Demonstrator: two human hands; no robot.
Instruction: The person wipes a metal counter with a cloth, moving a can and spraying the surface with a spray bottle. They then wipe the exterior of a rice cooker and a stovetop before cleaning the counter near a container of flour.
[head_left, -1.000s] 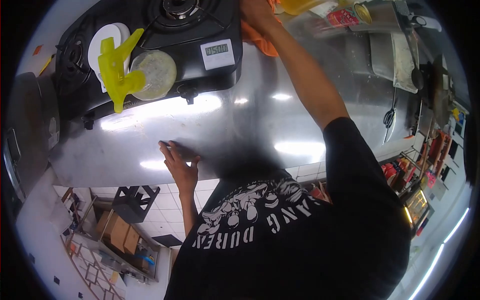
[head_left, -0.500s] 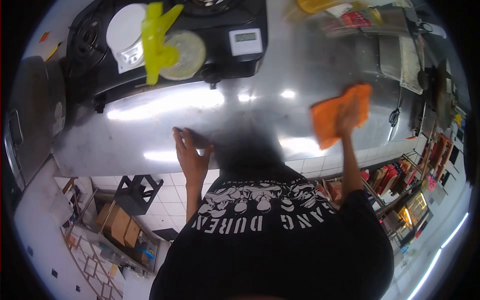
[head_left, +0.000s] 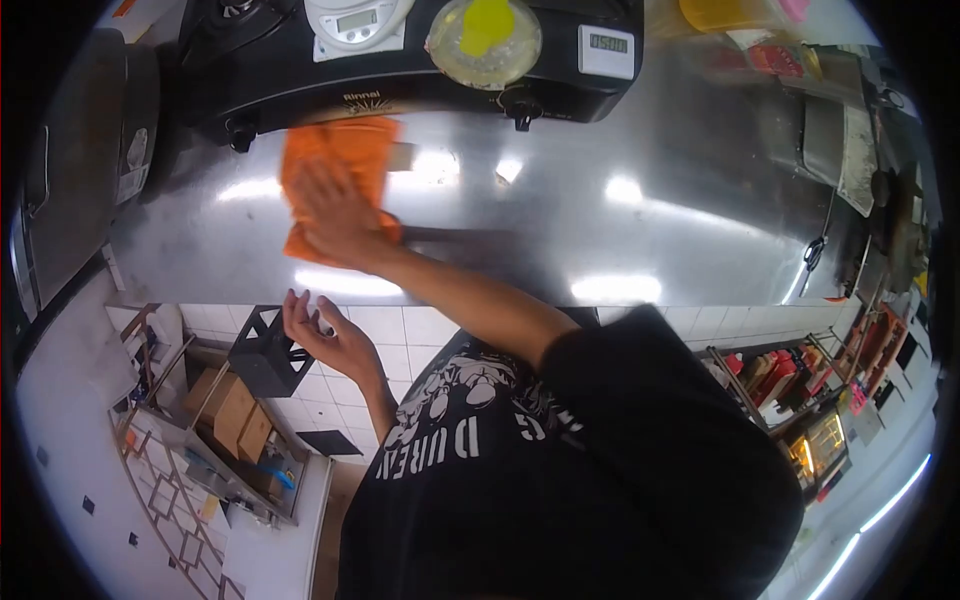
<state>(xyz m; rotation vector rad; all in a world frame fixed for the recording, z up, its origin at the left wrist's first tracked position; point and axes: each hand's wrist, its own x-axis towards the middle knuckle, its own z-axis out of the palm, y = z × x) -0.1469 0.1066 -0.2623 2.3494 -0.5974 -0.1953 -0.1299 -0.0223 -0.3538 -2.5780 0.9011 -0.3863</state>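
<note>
Two bare hands work at the table; nearest is the black fabric of a shirt (head_left: 600,450), its white print spelling DUREN, with a G beside it; the left hand (head_left: 335,340) holds nothing, its fingers loosely spread and bent, the tips at the table's near edge, though whether they touch it I cannot tell; beneath that edge show pale square floor tiles (head_left: 425,328), a black open-framed crate (head_left: 268,355) and, farther left, a brown cardboard box (head_left: 232,410); the right hand (head_left: 338,212), slightly blurred, is laid flat and wide on an orange cloth (head_left: 350,145), soft and creased, which lies on the left part of the table (head_left: 690,250) between its near edge and the stove; the tabletop is smooth grey metal, glossy and streaked with glare; scissors (head_left: 815,252) lie close to its right edge, with a metal tray (head_left: 822,140) toward the far right corner; along the far side stands the black stove (head_left: 290,100), lettered Rinnai on its front, with a round dark knob (head_left: 521,106); on it sit a white kitchen scale (head_left: 350,22), its display too small to read, a rounded translucent bottle (head_left: 450,58) with a yellow spray head (head_left: 487,25), and a flat white timer (head_left: 606,50) apparently showing 0500.
</note>
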